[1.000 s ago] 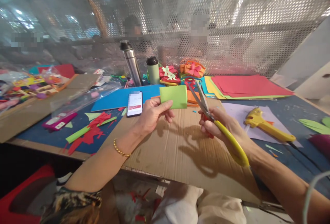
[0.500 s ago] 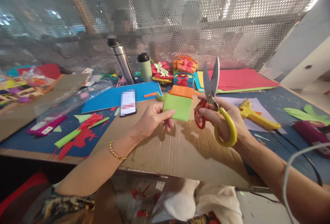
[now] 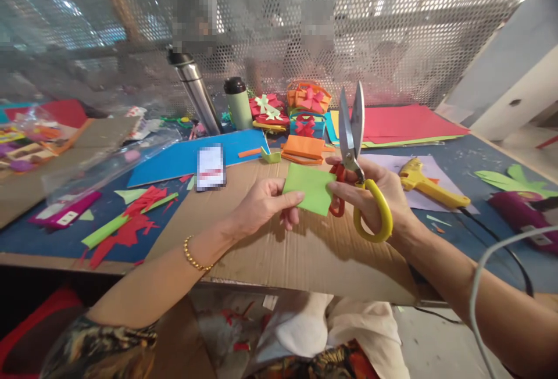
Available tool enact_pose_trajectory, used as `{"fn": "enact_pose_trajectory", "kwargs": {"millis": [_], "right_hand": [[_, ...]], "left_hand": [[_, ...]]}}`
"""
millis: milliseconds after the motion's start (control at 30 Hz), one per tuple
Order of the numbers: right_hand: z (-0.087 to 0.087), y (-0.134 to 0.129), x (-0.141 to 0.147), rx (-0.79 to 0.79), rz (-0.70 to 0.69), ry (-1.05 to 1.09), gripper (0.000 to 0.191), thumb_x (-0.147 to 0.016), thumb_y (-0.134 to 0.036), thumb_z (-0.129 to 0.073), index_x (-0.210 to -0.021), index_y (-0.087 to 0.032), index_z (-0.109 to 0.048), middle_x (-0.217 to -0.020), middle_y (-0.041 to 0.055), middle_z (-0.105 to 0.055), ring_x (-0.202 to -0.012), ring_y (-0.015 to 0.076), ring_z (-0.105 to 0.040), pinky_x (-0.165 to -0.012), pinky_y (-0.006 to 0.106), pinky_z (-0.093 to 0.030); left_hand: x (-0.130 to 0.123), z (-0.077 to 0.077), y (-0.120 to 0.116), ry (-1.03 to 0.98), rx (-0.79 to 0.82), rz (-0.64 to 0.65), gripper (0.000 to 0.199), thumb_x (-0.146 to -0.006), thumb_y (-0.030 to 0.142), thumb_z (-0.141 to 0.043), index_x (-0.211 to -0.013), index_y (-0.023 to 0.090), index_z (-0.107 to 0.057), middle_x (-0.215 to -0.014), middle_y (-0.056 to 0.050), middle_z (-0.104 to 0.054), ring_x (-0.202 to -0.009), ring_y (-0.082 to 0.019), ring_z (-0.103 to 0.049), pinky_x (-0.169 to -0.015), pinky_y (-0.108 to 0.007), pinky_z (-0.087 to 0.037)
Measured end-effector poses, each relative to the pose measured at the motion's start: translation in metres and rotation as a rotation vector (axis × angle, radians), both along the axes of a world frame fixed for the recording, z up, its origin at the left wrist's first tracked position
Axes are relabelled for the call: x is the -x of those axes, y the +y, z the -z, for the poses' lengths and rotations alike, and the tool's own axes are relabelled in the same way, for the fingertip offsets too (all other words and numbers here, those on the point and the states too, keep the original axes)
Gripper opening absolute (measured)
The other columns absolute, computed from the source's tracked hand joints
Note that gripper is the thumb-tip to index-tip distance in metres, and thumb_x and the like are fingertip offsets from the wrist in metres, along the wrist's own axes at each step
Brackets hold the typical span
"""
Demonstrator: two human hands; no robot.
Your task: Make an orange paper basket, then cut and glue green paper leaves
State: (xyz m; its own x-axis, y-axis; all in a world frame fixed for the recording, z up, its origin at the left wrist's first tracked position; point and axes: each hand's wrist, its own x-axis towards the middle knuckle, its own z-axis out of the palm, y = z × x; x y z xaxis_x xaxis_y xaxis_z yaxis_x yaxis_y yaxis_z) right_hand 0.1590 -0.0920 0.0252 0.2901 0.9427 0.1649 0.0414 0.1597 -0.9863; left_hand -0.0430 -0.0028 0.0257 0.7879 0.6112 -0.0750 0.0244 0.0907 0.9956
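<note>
Cardboard sheet on blue worktable. Green square sheet held above it: left hand pinching its left edge; right hand, gripping yellow-and-red scissors, now at its right edge, gap half a second ago. Blades parted, pointing up; leaned left a second ago. Orange folded piece beyond; phone left, yellow glue gun right.

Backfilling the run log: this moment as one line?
left hand: pinching green square sheet | right hand: holding red-and-yellow-handled metal scissors, blades apart | beneath sheet: flat brown cardboard
</note>
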Motion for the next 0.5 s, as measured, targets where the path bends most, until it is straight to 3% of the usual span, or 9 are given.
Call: {"fn": "enact_pose_trajectory", "kwargs": {"millis": [500], "right_hand": [[0.0010,0.0011,-0.0008,-0.029,0.020,-0.019,0.051,-0.069,-0.042,-0.096,-0.110,-0.022,-0.073,-0.064,-0.0091,-0.057,-0.045,0.0117,-0.058,-0.044,0.029,-0.049]], "left_hand": [[-0.0007,-0.0002,0.0005,0.003,-0.056,0.005,0.046,-0.081,0.055,-0.088,-0.070,0.016,-0.066,-0.059,-0.003,-0.072,-0.045,-0.009,-0.060,-0.044,-0.021,-0.048]]}}
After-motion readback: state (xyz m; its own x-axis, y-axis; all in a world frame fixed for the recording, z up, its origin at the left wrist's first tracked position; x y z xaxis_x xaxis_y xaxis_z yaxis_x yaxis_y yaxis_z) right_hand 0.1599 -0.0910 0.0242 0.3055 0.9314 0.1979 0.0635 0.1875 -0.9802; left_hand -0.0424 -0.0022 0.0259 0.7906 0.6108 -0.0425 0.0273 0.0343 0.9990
